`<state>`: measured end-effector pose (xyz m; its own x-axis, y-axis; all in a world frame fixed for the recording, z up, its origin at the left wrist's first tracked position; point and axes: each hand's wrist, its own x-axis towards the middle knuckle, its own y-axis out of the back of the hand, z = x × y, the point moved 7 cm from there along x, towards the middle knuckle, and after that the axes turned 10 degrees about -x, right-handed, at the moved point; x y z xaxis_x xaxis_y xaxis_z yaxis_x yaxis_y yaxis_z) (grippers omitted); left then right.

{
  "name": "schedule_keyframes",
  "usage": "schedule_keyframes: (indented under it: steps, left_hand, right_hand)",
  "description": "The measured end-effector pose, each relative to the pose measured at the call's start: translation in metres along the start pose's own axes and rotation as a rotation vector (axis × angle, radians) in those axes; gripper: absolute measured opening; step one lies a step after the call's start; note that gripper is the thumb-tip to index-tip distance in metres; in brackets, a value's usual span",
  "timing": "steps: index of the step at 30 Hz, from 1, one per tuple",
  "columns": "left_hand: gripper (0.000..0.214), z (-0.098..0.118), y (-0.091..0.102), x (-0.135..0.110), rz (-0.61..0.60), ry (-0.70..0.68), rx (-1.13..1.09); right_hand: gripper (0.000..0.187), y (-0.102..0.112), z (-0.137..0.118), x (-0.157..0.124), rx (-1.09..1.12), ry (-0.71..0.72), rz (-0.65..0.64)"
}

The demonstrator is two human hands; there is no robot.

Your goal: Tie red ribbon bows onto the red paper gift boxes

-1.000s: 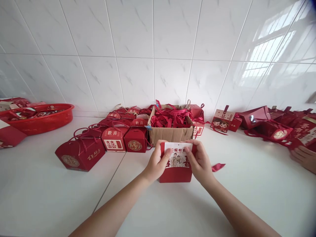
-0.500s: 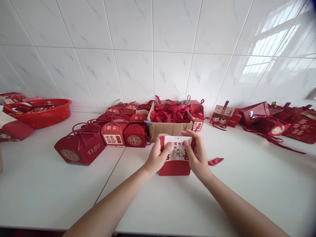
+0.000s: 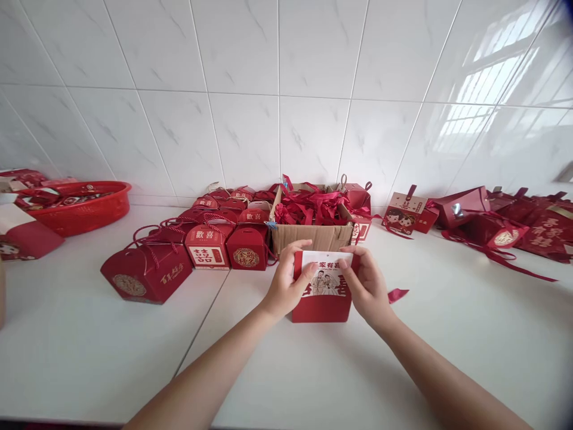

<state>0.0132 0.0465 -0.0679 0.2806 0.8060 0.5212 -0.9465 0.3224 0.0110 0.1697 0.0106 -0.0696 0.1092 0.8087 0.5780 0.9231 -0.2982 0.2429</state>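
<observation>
A red and white gift box (image 3: 321, 307), printed with a drawn couple and red characters, stands on the white table in front of me. My left hand (image 3: 289, 278) grips its left side, thumb on the front face. On the opposite side my right hand (image 3: 364, 280) holds the upper edge, with the thumb on the front and the other fingers bent at the top and behind. A short piece of red ribbon (image 3: 398, 295) lies just right of my right hand. Behind the gift box is a cardboard box (image 3: 308, 237) full of red ribbons (image 3: 313, 206).
Several red handled boxes (image 3: 147, 272) are grouped left of the cardboard box. Further left sits a red plastic basin (image 3: 89, 215) holding red packets. More red boxes and bags (image 3: 483, 224) with ribbons line the right. A tiled wall (image 3: 242, 137) bounds the table's back.
The view has shifted slightly. My right hand's fingers have bent further at the gift box's top right edge, and the hand sits a little further right. Both hands still hold the box.
</observation>
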Motion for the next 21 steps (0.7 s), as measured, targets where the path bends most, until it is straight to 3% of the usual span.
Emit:
schedule_keyframes:
  steps: [3, 6, 9, 12, 15, 18, 21]
  left_hand:
    - [0.024, -0.004, -0.003, -0.001, -0.043, 0.056, -0.067]
    - [0.022, -0.008, -0.001, -0.003, -0.021, 0.093, -0.104]
    - [0.023, -0.010, -0.001, -0.005, -0.022, 0.113, -0.093]
    - [0.026, -0.011, 0.000, -0.006, -0.026, 0.146, -0.080]
    - [0.027, -0.010, 0.001, -0.007, -0.027, 0.150, -0.080]
    - [0.027, -0.011, 0.002, -0.007, -0.032, 0.144, -0.072]
    - [0.026, -0.015, 0.002, -0.007, -0.039, 0.145, -0.086]
  right_hand:
    - [0.022, 0.008, -0.013, 0.017, -0.073, 0.115, -0.072]
    - [0.028, 0.016, -0.038, 0.060, -0.240, 0.287, -0.009]
    - [0.024, 0.003, -0.046, 0.123, -0.357, 0.206, -0.080]
    - [0.033, -0.034, -0.023, 0.168, -0.537, -0.032, -0.458]
    - [0.028, -0.047, 0.001, 0.187, -0.679, -0.076, -0.486]
    - [0.017, -0.054, 0.034, 0.178, -0.802, -0.130, -0.603]
    - [0.021, -0.058, 0.054, 0.165, -0.879, -0.143, -0.717]
